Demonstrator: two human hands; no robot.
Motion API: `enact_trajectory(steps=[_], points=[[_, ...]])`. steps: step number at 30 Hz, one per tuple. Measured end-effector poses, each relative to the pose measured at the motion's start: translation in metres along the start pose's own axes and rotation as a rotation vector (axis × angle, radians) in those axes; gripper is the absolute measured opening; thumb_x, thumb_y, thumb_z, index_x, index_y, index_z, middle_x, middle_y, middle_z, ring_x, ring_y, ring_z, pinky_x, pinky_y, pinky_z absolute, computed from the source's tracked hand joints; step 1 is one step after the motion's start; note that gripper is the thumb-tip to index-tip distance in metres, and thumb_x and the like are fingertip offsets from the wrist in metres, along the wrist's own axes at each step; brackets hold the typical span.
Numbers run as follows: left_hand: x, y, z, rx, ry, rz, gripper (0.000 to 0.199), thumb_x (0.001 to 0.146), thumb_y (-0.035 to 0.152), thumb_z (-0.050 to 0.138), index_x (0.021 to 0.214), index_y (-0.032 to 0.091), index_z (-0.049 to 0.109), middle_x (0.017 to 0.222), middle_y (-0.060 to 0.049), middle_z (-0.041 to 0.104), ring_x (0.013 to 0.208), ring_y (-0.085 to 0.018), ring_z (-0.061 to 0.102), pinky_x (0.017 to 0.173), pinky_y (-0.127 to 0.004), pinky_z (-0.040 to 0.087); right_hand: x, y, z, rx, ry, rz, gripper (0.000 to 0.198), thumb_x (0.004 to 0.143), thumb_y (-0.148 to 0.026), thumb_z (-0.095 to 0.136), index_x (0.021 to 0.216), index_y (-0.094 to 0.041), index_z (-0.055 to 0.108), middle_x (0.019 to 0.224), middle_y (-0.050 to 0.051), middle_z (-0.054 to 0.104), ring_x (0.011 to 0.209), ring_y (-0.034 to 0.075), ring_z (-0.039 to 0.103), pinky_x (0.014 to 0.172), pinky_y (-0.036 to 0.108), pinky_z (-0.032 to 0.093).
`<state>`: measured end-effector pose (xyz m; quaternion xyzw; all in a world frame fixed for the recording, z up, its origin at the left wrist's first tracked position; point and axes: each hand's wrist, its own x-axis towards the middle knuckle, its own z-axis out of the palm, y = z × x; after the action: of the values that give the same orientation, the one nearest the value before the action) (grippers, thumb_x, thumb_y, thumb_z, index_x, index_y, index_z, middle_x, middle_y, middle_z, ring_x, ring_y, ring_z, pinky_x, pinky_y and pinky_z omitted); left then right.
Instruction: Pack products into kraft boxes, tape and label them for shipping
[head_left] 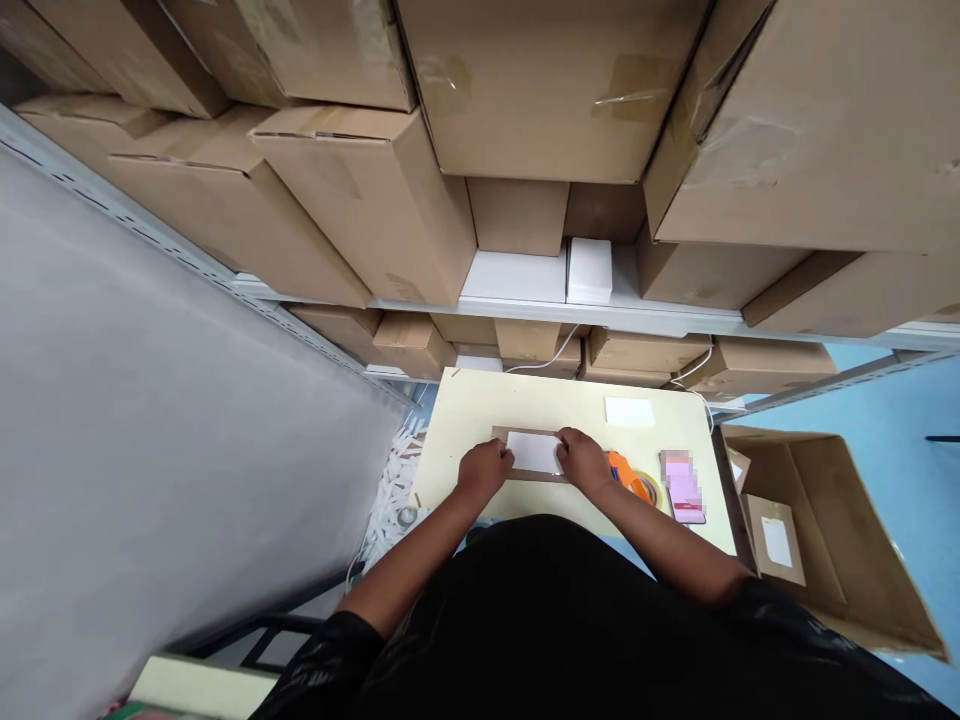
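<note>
Working on a white label [534, 452], flat over a brown cardboard piece [536, 477], left of centre on the pale yellow bench [495, 395]. Left hand [484, 468] at the label's left end, right hand [585, 460] at its right end. Fingers curled in on both, gripping the two ends — can't tell whether the cardboard is pinched too. Brown showing above and below the label.

Just right of the right hand: orange tape dispenser [619, 470], partly behind the wrist, with a yellowish tape roll [654, 490] against it. Further right, a phone [682, 488], pink screen lit, partly pixelated. Towards the far edge, a white card [629, 411], flat, well apart from both hands.

Beside the bench on the right — an open carton [847, 520] with a small labelled box [776, 540] inside. Beyond the far edge, a shelf [517, 267] loaded with cardboard boxes [555, 90].
</note>
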<state>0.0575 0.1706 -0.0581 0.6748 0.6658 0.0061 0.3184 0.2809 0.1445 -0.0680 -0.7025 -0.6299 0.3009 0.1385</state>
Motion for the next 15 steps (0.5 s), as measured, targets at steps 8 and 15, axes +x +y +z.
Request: enact_trajectory(steps=[8,15], points=[[0.001,-0.028,0.005,-0.107,0.21,-0.006,0.057,0.089,0.047,0.067,0.135,0.015,0.057,0.138,-0.02,0.059,0.134,-0.034,0.055,0.105,-0.042,0.046,-0.012,0.014,0.013,-0.104,0.182,0.099,0.056,0.094,-0.036,0.06,0.143,-0.011,0.051,0.133,0.022,0.057,0.124,0.036,0.052,0.106,0.047,0.043],[0.01,-0.043,0.012,-0.315,-0.156,-0.05,0.05,0.095,0.056,0.056,0.133,0.022,0.054,0.123,-0.013,0.074,0.108,-0.031,0.073,0.087,-0.038,0.054,-0.026,0.006,0.022,0.414,0.146,0.427,0.045,0.094,-0.038,0.061,0.136,-0.021,0.057,0.129,0.013,0.067,0.119,0.031,0.062,0.098,0.04,0.048]])
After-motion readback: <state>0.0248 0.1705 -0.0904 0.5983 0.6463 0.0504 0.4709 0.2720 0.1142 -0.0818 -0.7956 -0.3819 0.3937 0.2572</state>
